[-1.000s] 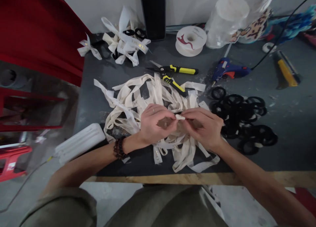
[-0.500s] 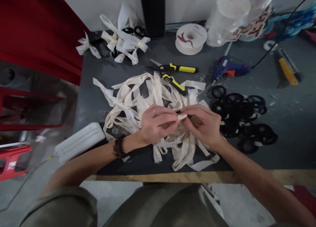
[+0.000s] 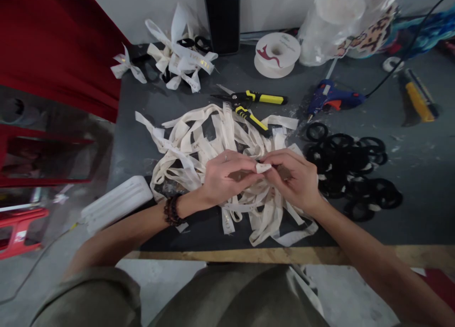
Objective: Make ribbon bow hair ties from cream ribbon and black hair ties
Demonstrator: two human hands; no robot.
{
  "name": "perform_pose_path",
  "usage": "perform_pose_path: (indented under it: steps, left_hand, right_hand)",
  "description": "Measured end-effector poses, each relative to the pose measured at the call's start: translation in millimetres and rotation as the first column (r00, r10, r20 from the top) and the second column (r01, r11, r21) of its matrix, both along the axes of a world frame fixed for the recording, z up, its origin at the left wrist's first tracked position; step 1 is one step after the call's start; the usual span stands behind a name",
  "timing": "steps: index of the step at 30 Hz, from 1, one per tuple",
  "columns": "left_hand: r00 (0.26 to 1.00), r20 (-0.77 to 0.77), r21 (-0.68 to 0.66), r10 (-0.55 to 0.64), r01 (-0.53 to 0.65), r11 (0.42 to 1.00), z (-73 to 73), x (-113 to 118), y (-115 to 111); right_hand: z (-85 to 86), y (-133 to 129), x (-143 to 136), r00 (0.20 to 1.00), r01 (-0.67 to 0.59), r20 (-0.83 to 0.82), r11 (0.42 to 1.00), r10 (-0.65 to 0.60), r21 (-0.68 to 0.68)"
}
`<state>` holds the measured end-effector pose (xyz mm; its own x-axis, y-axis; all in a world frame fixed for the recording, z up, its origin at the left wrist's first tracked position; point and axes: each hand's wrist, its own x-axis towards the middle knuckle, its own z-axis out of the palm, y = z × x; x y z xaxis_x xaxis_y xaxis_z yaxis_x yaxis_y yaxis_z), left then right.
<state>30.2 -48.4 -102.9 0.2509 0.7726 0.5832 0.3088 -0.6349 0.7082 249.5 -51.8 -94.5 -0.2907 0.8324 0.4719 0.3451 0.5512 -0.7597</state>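
Between my fingertips is a small piece of cream ribbon (image 3: 263, 168), folded or bunched. My left hand (image 3: 227, 177) pinches its left side, and my right hand (image 3: 293, 177) pinches the right. Both hands are closed and hover over a loose heap of cream ribbon strips (image 3: 192, 123), some with printed lettering. Part of the held ribbon is hidden by the fingers. Yellow-and-black snips (image 3: 254, 99) lie across the heap's far edge. To the right of my right hand is a pile of black hair ties (image 3: 341, 161).
Several white ribbon bows (image 3: 177, 57) lie at the back left. Behind the heap stands a ribbon spool (image 3: 277, 54). A blue glue gun (image 3: 332, 97) and a yellow cutter knife (image 3: 419, 99) are at the right. A white oblong device (image 3: 115, 201) sits by the left edge.
The ribbon piece between my fingertips has turned slightly and shows a broader face. Both hands keep their pinch in nearly the same place.
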Motion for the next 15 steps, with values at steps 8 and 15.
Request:
perform_pose_path:
  steps: [8, 15]
  left_hand:
    - [0.998, 0.041, 0.022, -0.048, 0.047, 0.999, -1.7, 0.8, 3.0]
    - [0.99, 0.137, -0.146, -0.042, 0.062, 0.987, 0.3, 2.1, 1.6]
  right_hand:
    - [-1.4, 1.9, -0.1, 0.999, 0.011, 0.039, 1.0, -0.011, 0.007]
    - [-0.7, 2.6, -1.0, 1.0, 0.004, 0.004, 1.0, -0.004, -0.018]
